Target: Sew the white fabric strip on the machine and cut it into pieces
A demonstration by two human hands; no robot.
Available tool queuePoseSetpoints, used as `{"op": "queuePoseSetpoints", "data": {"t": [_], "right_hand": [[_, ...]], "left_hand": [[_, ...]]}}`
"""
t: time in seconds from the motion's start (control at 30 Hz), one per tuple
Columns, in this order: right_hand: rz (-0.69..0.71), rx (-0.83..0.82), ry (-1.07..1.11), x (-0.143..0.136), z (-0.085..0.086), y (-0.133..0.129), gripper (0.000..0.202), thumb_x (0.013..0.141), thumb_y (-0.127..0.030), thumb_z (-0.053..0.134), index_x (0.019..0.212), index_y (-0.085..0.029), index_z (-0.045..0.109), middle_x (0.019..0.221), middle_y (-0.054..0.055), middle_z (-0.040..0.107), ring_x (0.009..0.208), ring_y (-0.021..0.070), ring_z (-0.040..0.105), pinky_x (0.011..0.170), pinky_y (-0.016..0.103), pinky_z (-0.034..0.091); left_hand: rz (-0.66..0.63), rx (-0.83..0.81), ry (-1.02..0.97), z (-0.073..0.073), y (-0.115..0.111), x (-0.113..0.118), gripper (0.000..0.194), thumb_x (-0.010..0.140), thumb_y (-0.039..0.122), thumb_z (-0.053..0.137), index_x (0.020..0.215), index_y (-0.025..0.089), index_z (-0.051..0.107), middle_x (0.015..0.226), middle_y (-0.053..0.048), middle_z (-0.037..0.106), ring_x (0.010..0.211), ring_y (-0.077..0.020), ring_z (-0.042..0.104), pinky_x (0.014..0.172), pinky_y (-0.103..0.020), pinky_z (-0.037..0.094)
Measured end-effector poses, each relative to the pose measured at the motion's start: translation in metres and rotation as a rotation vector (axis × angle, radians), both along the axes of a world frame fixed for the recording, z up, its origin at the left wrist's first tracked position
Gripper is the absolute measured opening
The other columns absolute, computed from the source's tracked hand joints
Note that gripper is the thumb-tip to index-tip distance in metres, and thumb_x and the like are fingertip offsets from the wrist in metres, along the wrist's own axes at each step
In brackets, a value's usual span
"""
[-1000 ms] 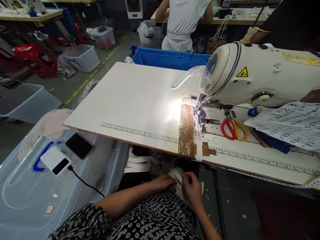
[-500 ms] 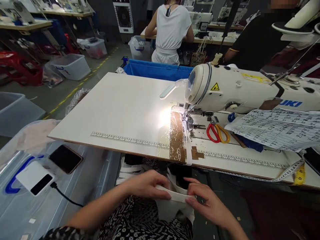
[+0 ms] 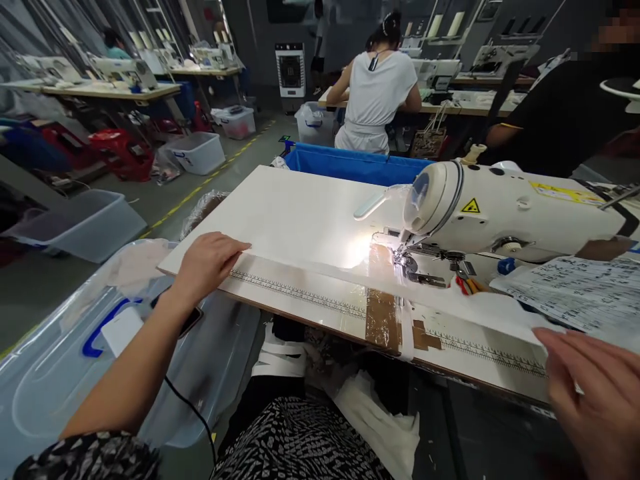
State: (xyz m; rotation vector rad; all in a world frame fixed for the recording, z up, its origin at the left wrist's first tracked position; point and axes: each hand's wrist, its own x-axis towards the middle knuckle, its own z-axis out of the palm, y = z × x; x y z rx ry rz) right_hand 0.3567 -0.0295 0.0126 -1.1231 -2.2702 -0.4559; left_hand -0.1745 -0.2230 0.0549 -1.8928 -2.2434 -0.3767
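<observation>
A long white fabric strip (image 3: 320,268) is stretched across the sewing table, just in front of the sewing machine (image 3: 465,207). At its left end, my left hand (image 3: 207,263) pinches the strip over the table's left part. My right hand (image 3: 590,377) grips the other end at the far right, partly cut off by the frame. A narrow white band (image 3: 407,333) hangs over the table's front edge below the needle. More white fabric (image 3: 375,420) lies on my lap, and several white strips (image 3: 280,353) hang beside it.
Printed rulers (image 3: 300,291) run along the front of the white table (image 3: 285,207). Scissors (image 3: 466,285) and printed sheets (image 3: 565,293) lie under the machine arm. Left stands a clear plastic box (image 3: 210,373) bearing a white power bank (image 3: 120,330) and phone. Co-workers sit beyond.
Both hands have risen from my lap and spread wide apart, drawing the white strip taut over the table. The view has lifted and shifted left.
</observation>
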Motion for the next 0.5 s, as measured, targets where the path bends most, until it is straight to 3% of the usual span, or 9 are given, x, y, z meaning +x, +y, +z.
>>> {"op": "queuePoseSetpoints", "data": {"t": [0.1, 0.2, 0.3, 0.37, 0.5], "right_hand": [[0.174, 0.078, -0.120, -0.005, -0.031, -0.007, 0.040, 0.094, -0.024, 0.033, 0.115, -0.020, 0.067, 0.102, 0.014, 0.074, 0.105, 0.0325, 0.065, 0.100, 0.053, 0.038], [0.200, 0.093, -0.134, -0.009, -0.051, -0.019, 0.043, 0.094, -0.022, 0.030, 0.125, -0.017, 0.060, 0.107, 0.017, 0.072, 0.101, 0.0354, 0.066, 0.090, 0.054, 0.045], [0.160, 0.117, -0.084, -0.017, -0.054, -0.033, 0.046, 0.094, -0.019, 0.036, 0.137, -0.012, 0.049, 0.114, 0.023, 0.067, 0.111, 0.0421, 0.061, 0.084, 0.054, 0.047], [0.210, 0.079, -0.037, -0.026, -0.052, -0.040, 0.052, 0.095, -0.020, 0.039, 0.146, -0.011, 0.038, 0.118, 0.026, 0.063, 0.117, 0.0449, 0.056, 0.084, 0.055, 0.048], [0.279, -0.039, 0.002, -0.035, -0.059, -0.042, 0.058, 0.097, -0.029, 0.038, 0.153, -0.017, 0.027, 0.121, 0.024, 0.058, 0.112, 0.0474, 0.057, 0.083, 0.060, 0.049]], "left_hand": [[0.041, -0.008, 0.011, -0.043, -0.015, 0.004, 0.040, 0.089, 0.021, 0.035, 0.114, 0.020, 0.066, 0.121, -0.010, 0.068, 0.118, -0.0284, 0.057, 0.109, -0.056, 0.031], [0.212, -0.002, -0.044, -0.078, -0.033, 0.019, 0.047, 0.088, 0.014, 0.031, 0.126, 0.018, 0.059, 0.136, -0.012, 0.056, 0.133, -0.0321, 0.043, 0.109, -0.063, 0.028], [0.329, 0.102, -0.046, -0.093, -0.045, 0.043, 0.050, 0.091, 0.015, 0.030, 0.137, 0.015, 0.049, 0.144, -0.015, 0.047, 0.141, -0.0318, 0.031, 0.112, -0.061, 0.026], [0.341, 0.131, -0.036, -0.097, -0.047, 0.060, 0.048, 0.094, 0.019, 0.031, 0.140, 0.015, 0.045, 0.147, -0.015, 0.043, 0.142, -0.0308, 0.028, 0.114, -0.058, 0.024], [0.388, 0.120, -0.035, -0.106, -0.041, 0.084, 0.047, 0.100, 0.031, 0.030, 0.144, 0.018, 0.039, 0.151, -0.013, 0.038, 0.143, -0.0302, 0.027, 0.116, -0.059, 0.018]]}}
